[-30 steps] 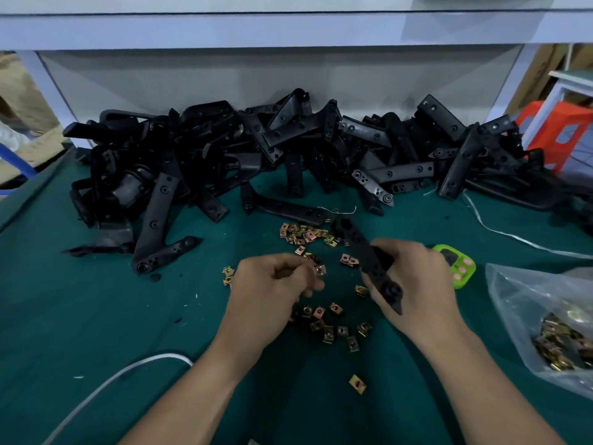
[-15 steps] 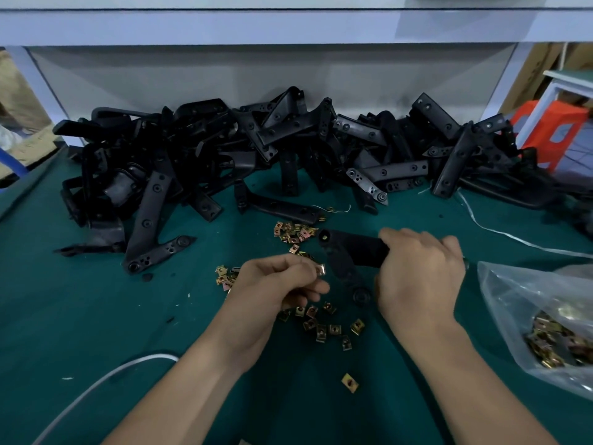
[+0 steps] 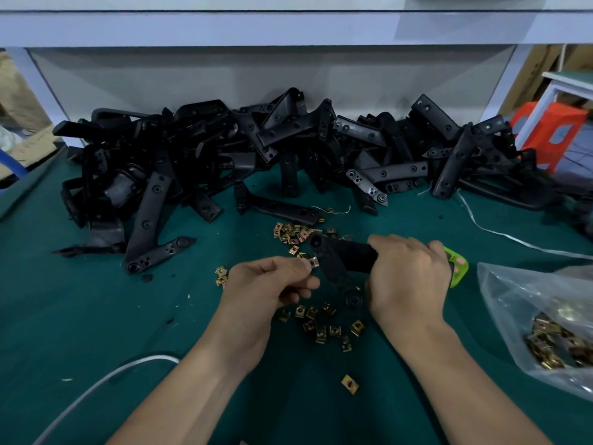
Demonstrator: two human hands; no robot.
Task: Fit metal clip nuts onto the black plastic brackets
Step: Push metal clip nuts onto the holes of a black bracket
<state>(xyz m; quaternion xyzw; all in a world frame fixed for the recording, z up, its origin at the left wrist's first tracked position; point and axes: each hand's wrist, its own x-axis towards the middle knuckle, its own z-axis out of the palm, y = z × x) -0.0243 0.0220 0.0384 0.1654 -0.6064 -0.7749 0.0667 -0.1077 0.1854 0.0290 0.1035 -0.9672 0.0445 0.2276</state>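
Observation:
My right hand [image 3: 407, 284] grips a black plastic bracket [image 3: 340, 261] above the green mat, its free end pointing left and down. A brass clip nut [image 3: 313, 261] is pinched between the fingertips of my left hand [image 3: 266, 284], right at the bracket's edge. Several loose clip nuts [image 3: 321, 326] lie scattered under my hands, and another cluster of clip nuts [image 3: 293, 234] lies just beyond. One clip nut [image 3: 349, 383] lies alone nearer to me.
A big heap of black brackets [image 3: 272, 155] fills the back of the table. A clear bag of clip nuts [image 3: 545, 332] sits at the right. A green gadget [image 3: 457, 268] shows behind my right hand. A white cable [image 3: 96, 383] crosses the near left.
My right hand has turned the bracket from upright to lying across, pointing left. My left hand has brought the clip nut up against the bracket's edge.

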